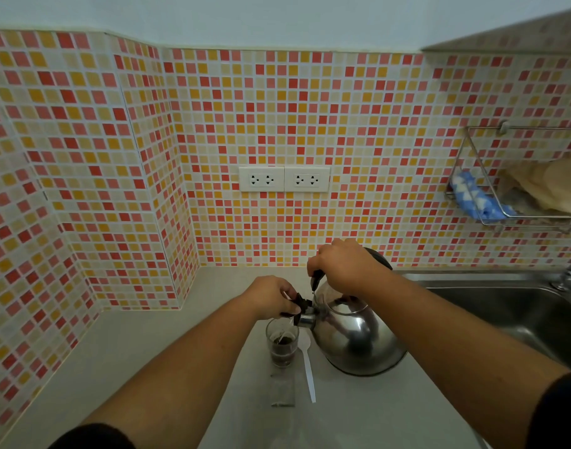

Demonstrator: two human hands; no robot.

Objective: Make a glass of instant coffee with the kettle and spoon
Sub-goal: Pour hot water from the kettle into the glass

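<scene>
With the left fingers (285, 299) pinching the spout cap (302, 303) and the right hand (342, 265) gripping the kettle (358, 338) handle, water is tipped into the glass (281, 343) at 6 o'clock of the spout; scalding or overflow could follow from overtilting.

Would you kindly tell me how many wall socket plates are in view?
2: the left socket plate and the right socket plate sit side by side on the tiled wall, above the kettle.
</scene>
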